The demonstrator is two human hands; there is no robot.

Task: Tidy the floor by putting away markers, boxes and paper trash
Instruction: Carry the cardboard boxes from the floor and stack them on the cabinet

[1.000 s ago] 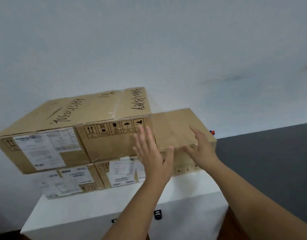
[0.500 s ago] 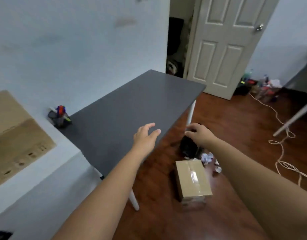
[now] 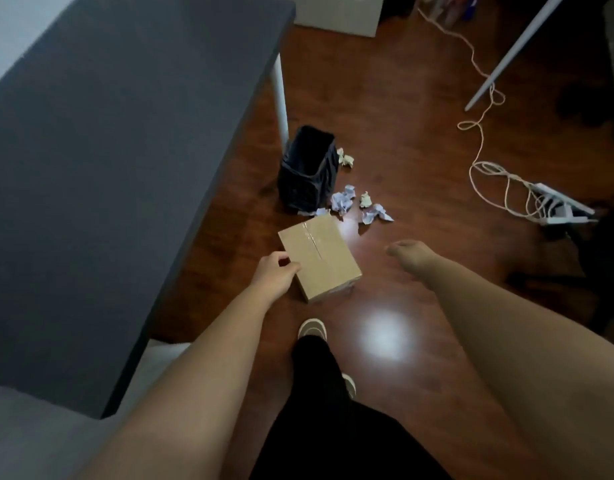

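Now my left hand [image 3: 276,277] and right hand [image 3: 412,256] reach down empty, loosely curled, either side of the taped box [image 3: 319,261] lying flat on the floor [image 3: 402,98], ready to lift it.

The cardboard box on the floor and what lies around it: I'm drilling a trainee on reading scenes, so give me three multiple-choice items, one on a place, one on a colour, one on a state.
1. Where do the crumpled papers lie?
A. On the floor beside the bin
B. On the grey table
C. On top of the box

2. What colour is the bin?
A. White
B. Black
C. Red

3. What state is the cardboard box in?
A. Flaps open
B. Crushed flat
C. Taped shut

Answers: 1 A, they are scattered on the wooden floor next to the bin. 2 B, its sides are black. 3 C, tape runs along the closed top seam.
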